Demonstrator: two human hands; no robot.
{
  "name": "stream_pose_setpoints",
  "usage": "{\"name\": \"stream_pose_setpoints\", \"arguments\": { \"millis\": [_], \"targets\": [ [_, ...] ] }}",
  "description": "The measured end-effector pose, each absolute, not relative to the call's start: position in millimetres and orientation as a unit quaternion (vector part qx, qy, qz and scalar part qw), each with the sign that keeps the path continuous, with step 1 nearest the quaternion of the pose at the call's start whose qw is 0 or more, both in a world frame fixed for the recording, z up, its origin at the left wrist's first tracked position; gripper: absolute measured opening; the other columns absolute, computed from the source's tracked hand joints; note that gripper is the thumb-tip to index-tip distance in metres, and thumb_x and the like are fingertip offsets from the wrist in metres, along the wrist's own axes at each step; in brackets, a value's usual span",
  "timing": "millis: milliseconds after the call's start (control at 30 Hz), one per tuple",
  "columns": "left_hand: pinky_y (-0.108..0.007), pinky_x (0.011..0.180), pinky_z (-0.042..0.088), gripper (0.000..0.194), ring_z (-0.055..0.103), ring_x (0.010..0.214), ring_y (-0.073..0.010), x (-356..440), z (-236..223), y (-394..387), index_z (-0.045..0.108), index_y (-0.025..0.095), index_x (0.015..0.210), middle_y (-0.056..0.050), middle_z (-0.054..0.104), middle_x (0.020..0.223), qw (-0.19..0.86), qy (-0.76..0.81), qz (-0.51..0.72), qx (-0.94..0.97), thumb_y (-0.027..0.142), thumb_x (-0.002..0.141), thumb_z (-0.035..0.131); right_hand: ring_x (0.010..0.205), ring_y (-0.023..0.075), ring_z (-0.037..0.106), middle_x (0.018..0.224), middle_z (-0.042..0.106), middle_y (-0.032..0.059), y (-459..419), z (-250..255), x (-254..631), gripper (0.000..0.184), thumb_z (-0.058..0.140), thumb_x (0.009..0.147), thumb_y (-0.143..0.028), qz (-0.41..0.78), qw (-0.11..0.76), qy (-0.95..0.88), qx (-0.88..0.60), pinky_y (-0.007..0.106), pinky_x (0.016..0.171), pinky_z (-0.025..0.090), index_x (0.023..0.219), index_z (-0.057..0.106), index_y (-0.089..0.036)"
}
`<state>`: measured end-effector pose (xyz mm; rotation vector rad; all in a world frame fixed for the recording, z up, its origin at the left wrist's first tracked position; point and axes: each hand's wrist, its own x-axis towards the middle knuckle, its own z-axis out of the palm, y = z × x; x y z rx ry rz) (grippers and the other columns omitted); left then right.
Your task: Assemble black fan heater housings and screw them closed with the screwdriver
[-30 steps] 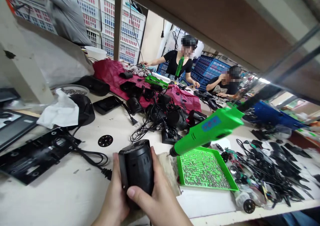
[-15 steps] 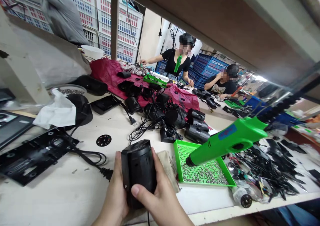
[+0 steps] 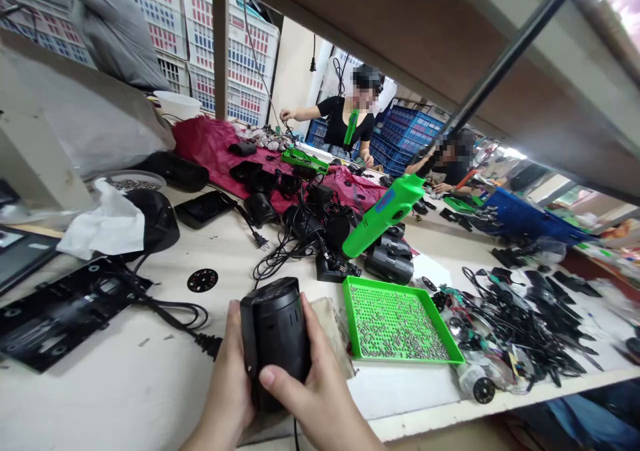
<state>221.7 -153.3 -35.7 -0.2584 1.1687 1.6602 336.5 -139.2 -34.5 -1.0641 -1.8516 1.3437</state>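
Between my two hands I hold a black plastic appliance housing upright, with a cord running down below it. My left hand is closed against its left side. My right hand wraps its right side, the thumb lying across the front. The housing is just above a beige cloth on the bench; whether it touches the cloth I cannot tell. Right of my hands sits a green tray of small screws. A green electric screwdriver hangs tilted behind the tray, touched by neither hand.
At left lie a black molded panel, a power cord and a round black disc. Black housings and tangled cords pile up ahead; loose parts heap at right. A shelf slants overhead. Co-workers sit across the bench.
The hanging screwdriver has swung away from above the screw tray, back and to the left. My hands keep the same hold on the housing. The view has shifted slightly.
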Motion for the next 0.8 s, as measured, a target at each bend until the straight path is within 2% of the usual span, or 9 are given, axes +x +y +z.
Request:
{"name": "stream_pose_setpoints", "arguments": {
  "millis": [100, 367, 467, 533, 633, 700, 767, 800],
  "targets": [
    [-0.037, 0.102, 0.046, 0.046, 0.068, 0.105, -0.024, 222, -38, -153, 0.073, 0.02, 0.098, -0.005, 0.077, 0.094, 0.523, 0.485, 0.693, -0.101, 0.06, 0.087, 0.053, 0.146, 0.0295, 0.029, 0.156, 0.035, 0.0097, -141, -36, 336, 0.098, 0.075, 0.076, -0.039, 0.478, 0.321, -0.705, -0.414, 0.047, 0.121, 0.021, 0.155, 0.021, -0.021],
    [-0.041, 0.098, 0.05, 0.052, 0.065, 0.11, -0.0286, 223, -37, -152, 0.074, 0.016, 0.1, -0.01, 0.077, 0.089, 0.542, 0.483, 0.682, -0.089, 0.062, 0.084, 0.055, 0.145, 0.0298, 0.03, 0.154, 0.039, 0.0125, -135, -21, 339, 0.092, 0.073, 0.076, -0.039, 0.557, 0.301, -0.664, -0.398, 0.048, 0.119, 0.025, 0.153, 0.027, -0.016],
    [-0.043, 0.099, 0.049, 0.056, 0.063, 0.114, -0.029, 224, -41, -153, 0.071, 0.017, 0.109, -0.011, 0.076, 0.098, 0.544, 0.477, 0.684, -0.089, 0.064, 0.085, 0.051, 0.147, 0.0301, 0.026, 0.157, 0.033, 0.0117, -134, -27, 337, 0.09, 0.069, 0.08, -0.041, 0.528, 0.314, -0.671, -0.415, 0.051, 0.121, 0.019, 0.154, 0.024, -0.017],
    [-0.044, 0.099, 0.049, 0.066, 0.062, 0.117, -0.0306, 224, -44, -155, 0.069, 0.019, 0.115, -0.011, 0.074, 0.107, 0.557, 0.461, 0.687, -0.077, 0.072, 0.082, 0.047, 0.149, 0.0294, 0.022, 0.159, 0.029, 0.0109, -134, -31, 335, 0.082, 0.062, 0.087, -0.045, 0.504, 0.316, -0.674, -0.438, 0.052, 0.121, 0.015, 0.154, 0.024, -0.017],
    [-0.045, 0.101, 0.048, 0.082, 0.056, 0.123, -0.0336, 224, -45, -159, 0.062, 0.024, 0.125, -0.011, 0.068, 0.125, 0.569, 0.444, 0.692, -0.013, 0.08, 0.065, 0.06, 0.15, 0.0263, 0.016, 0.161, 0.023, 0.0102, -132, -28, 334, 0.071, 0.045, 0.096, -0.048, 0.498, 0.282, -0.687, -0.447, 0.051, 0.122, 0.014, 0.155, 0.023, -0.014],
    [-0.044, 0.103, 0.045, 0.09, 0.052, 0.128, -0.0336, 225, -44, -162, 0.056, 0.027, 0.131, -0.009, 0.062, 0.133, 0.551, 0.469, 0.688, 0.054, 0.07, 0.055, 0.076, 0.15, 0.0254, 0.015, 0.161, 0.022, 0.0111, -130, -21, 338, 0.069, 0.039, 0.099, -0.046, 0.491, 0.259, -0.707, -0.438, 0.05, 0.122, 0.016, 0.155, 0.021, -0.012],
    [-0.043, 0.106, 0.042, 0.092, 0.049, 0.13, -0.0321, 226, -40, -163, 0.051, 0.031, 0.135, -0.007, 0.061, 0.135, 0.532, 0.507, 0.67, 0.103, 0.057, 0.054, 0.084, 0.147, 0.0283, 0.026, 0.157, 0.031, 0.0144, -126, -11, 347, 0.065, 0.045, 0.097, -0.042, 0.456, 0.257, -0.736, -0.429, 0.052, 0.12, 0.024, 0.153, 0.029, -0.012],
    [-0.042, 0.106, 0.041, 0.091, 0.049, 0.13, -0.031, 227, -39, -163, 0.05, 0.032, 0.136, -0.005, 0.062, 0.134, 0.527, 0.521, 0.662, 0.115, 0.053, 0.054, 0.086, 0.141, 0.0302, 0.038, 0.15, 0.044, 0.016, -123, -6, 353, 0.059, 0.049, 0.096, -0.04, 0.433, 0.267, -0.751, -0.422, 0.053, 0.116, 0.032, 0.147, 0.04, -0.013]
  ]
}}
